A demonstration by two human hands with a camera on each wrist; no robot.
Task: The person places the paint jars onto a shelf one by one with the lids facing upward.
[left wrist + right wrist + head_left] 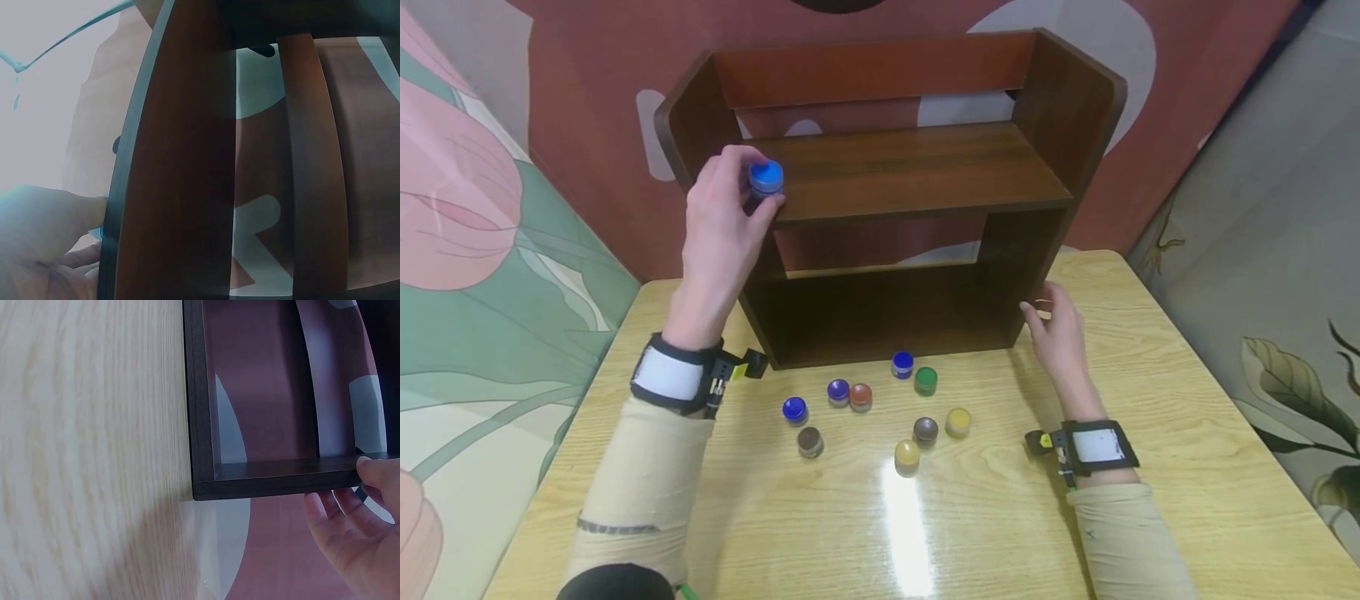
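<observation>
In the head view my left hand (722, 217) pinches a small jar with a blue lid (767, 177) between thumb and fingers. It holds the jar at the left end of the upper board of a dark brown wooden shelf (917, 167). Whether the jar's base touches the board, I cannot tell. Only a sliver of blue shows by that hand in the left wrist view, behind the side panel (175, 162). My right hand (1060, 333) grips the edge of the shelf's right side panel (275, 485), thumb at the front edge and fingers on the outer side.
Several small lidded jars stand on the light wood table (1000, 533) before the shelf: blue ones (794, 409), a green one (927, 381), a red one (861, 397), yellow ones (958, 422), a brown one (810, 442) and a grey one (926, 430). Patterned walls close in behind.
</observation>
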